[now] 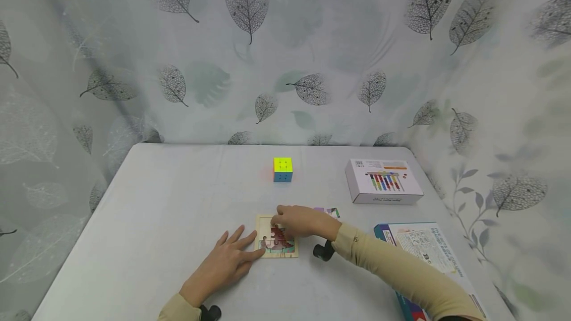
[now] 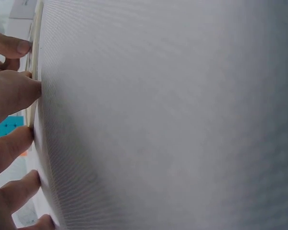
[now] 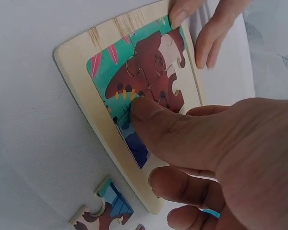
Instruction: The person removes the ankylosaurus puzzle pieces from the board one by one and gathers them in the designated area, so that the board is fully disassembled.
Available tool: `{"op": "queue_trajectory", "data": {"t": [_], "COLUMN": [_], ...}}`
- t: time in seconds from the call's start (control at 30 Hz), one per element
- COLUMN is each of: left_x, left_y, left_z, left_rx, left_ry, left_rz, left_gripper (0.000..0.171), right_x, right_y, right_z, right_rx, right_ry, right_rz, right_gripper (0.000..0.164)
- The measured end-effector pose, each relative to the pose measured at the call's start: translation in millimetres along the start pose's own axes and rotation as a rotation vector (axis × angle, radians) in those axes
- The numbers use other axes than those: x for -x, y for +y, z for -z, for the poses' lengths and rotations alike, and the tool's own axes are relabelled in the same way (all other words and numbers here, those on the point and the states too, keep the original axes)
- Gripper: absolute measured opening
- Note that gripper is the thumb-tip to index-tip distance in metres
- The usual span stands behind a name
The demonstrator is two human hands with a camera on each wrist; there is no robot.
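Note:
A wooden jigsaw puzzle [image 1: 277,255] lies on the white table, its pale frame partly filled with pieces forming a dark red figure on green. My left hand [image 1: 227,264] is spread flat, its thumb and a fingertip resting on the frame's edge. My right hand [image 1: 301,221] bends over the puzzle, thumb and curled fingers at a blue-and-green puzzle piece [image 3: 134,146] along one side of the frame. The thumb covers part of that piece. Outside the frame lies a loose puzzle piece [image 3: 116,203], partly behind my right hand in the head view.
A yellow-and-blue puzzle cube [image 1: 283,170] stands farther back. A white box with a xylophone-like picture [image 1: 383,181] sits at the back right, and a flat blue-and-white box [image 1: 424,246] lies under my right forearm. A leaf-print curtain [image 1: 285,63] hangs behind the table.

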State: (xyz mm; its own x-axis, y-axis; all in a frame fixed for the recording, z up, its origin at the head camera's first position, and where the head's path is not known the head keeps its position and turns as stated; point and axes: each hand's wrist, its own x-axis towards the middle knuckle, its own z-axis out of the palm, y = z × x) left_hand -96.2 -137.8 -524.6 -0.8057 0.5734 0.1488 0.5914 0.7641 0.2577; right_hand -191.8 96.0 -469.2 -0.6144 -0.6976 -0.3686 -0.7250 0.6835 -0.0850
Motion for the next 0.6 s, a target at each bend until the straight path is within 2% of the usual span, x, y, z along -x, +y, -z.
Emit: {"op": "queue_trajectory", "data": {"t": [0.37, 0.6], "left_x": [-0.7, -0.4], "left_y": [0.9, 1.3], "left_z": [1.1, 1.9], "left_rx": [0.001, 0.015], "left_ry": [-0.001, -0.003], "left_rz": [0.003, 0.005], "left_gripper": [0.033, 0.034], "right_x": [-4.7, -7.5], "right_y": [0.1, 0.9], "right_z": [-1.5, -1.3], "right_rx": [-0.009, 0.015], "right_ry": [0.005, 0.011], "right_rz": [-0.003, 0.023], "right_gripper": [0.038, 0.034]}}
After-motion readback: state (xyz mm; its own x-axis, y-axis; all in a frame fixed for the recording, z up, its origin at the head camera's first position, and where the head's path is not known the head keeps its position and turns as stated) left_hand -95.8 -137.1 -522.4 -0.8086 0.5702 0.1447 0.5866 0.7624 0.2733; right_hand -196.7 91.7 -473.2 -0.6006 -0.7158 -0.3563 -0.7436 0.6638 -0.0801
